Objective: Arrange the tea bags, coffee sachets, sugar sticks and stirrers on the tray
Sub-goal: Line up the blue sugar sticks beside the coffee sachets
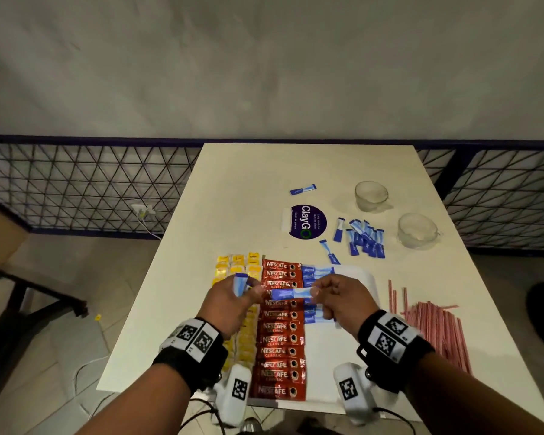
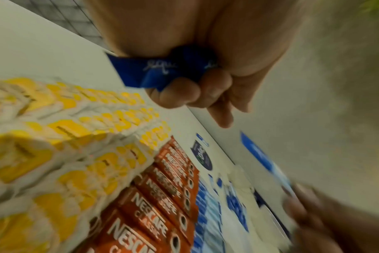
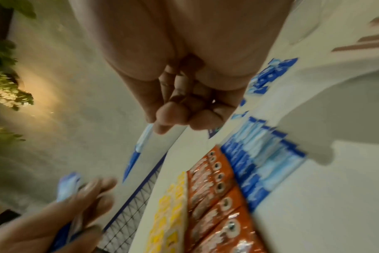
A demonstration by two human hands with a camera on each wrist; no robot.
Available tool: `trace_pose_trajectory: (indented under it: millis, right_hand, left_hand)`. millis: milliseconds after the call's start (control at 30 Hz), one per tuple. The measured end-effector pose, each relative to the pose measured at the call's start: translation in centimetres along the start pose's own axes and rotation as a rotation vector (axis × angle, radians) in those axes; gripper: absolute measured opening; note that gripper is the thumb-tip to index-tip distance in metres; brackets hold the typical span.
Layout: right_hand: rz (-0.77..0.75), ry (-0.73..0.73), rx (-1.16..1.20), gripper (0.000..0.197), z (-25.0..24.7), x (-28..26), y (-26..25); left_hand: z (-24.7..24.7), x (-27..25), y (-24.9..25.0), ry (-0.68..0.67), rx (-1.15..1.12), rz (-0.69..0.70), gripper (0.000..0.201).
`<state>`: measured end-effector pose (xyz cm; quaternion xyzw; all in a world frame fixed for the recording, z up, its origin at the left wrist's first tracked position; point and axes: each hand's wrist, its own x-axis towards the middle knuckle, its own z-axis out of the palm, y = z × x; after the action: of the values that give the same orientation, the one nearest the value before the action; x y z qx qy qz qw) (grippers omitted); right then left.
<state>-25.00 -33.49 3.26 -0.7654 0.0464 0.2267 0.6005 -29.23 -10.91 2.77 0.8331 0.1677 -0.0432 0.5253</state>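
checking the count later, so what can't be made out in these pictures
- Head view: the left hand covers part of the tea bags, so no full count.
- Head view: the right hand hides part of the sugar sticks on the tray.
- Left wrist view: how many sugar sticks in the fist; the fingers wrap them.
- Right wrist view: motion blur smears the coffee sachets.
- Head view: the tray front edge is hidden by wrist cameras.

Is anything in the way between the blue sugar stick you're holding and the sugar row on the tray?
Nothing visible. The right hand pinches the stick above the coffee sachets, beside the sugar row.
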Motion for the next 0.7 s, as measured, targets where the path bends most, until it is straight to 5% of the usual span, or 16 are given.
trace_pose_trajectory:
  millis: [133, 300, 533, 700]
  right_hand:
    - [0.169, 0.015, 0.018, 0.019, -4.2, 0.8, 3.3]
    - [0.329, -0.027, -0.012, 0.025, -4.6, 1.2, 6.6]
    - [0.367, -0.02, -0.289, 0.029, -3.9, 2.0, 8.9]
    - [0.311, 0.027, -0.477, 0.012, -3.2, 2.1, 8.7]
  left_hand:
    - [-2.2, 0.3, -3.4, 0.234, 0.2, -0.195, 0.01]
    - [-3.6, -0.3, -7.5, 0.155, 0.573, -0.488, 0.026]
    - [-4.0, -0.1, -9.7, 0.134, 0.41, -0.624, 0.03]
    - [-4.2, 0.1, -9.6, 0.101, 0.358, -0.635, 0.028]
